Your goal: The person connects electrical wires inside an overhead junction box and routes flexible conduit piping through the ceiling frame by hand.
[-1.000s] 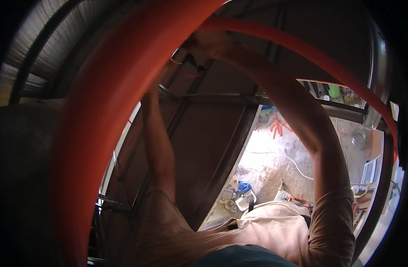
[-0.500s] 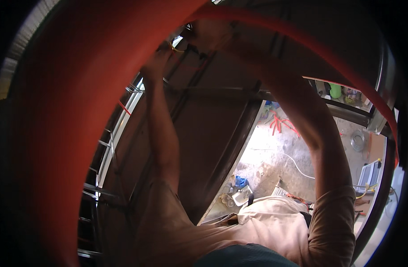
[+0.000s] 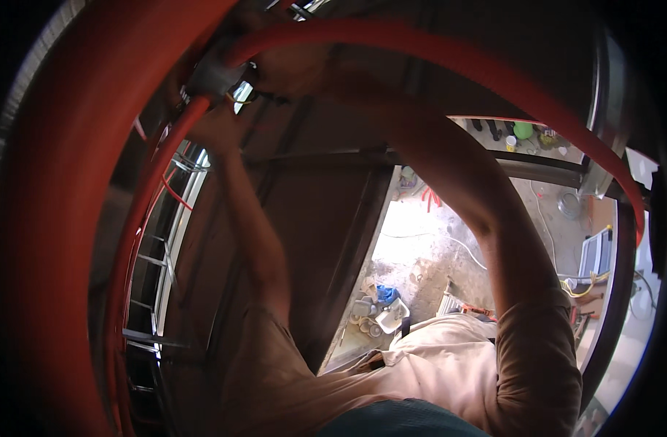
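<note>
Left hand (image 3: pixel 214 130) and right hand (image 3: pixel 293 67) beside grey box (image 3: pixel 214 77), red conduit (image 3: pixel 392 30) meeting it, either grip too shadowed to tell

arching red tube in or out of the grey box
Apparently in: the red tube meets the grey box without a visible gap; its seating is hidden.

Red tubes (image 3: pixel 392 30), grey fitting (image 3: pixel 213 77), beige shirt (image 3: pixel 435 364), dark teal headwear (image 3: pixel 403 421), yellow cable (image 3: pixel 585 293), white cable (image 3: pixel 461 245).

Both hands (image 3: pixel 215 130) at grey box (image 3: pixel 214 77)
</note>
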`<state>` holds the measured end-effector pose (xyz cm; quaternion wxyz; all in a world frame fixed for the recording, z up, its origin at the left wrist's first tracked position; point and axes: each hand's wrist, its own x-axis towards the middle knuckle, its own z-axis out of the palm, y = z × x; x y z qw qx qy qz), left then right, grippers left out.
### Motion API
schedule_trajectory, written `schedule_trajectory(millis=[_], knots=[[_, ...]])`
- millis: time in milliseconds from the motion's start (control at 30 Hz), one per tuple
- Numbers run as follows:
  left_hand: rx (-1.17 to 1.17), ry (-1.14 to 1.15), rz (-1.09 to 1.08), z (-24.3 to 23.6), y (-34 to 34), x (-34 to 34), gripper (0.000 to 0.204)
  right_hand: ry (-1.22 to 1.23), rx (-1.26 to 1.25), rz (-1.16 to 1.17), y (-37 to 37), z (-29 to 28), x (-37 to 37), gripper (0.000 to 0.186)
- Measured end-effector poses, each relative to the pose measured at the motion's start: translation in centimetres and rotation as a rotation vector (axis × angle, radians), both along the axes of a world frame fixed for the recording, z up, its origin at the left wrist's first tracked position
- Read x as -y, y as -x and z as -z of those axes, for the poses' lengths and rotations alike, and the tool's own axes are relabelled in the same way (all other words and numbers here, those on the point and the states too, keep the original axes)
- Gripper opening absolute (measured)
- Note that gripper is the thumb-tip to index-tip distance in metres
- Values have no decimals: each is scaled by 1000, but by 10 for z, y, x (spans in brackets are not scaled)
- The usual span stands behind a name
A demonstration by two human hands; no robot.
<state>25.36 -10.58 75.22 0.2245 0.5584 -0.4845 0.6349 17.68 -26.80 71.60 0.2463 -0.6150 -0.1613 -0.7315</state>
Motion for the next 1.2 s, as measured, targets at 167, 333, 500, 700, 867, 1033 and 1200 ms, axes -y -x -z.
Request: schedule_trajectory(millis=[167,333,500,700,867,1033,1200], knots=[[-76,-83,-18,7,4,-3,63,23,27,-190,-15,-2,14,37],[-61,-18,109,-4,-12,-7,42,58,68,-84,-17,-7,9,38],[-157,-4,245,2,-13,-5,56,79,123,-25,-10,-4,10,32],[-30,20,104,5,-18,-3,60,71,274,17,-12,-4,8,36],[-45,76,31,9,-20,3,60,44,297,-119,-34,-8,10,36],[-63,158,104,9,-29,4,58,54,296,-171,-37,-9,9,36],[-98,208,231,12,-31,13,59,4,257,-104,-35,-10,9,35]])
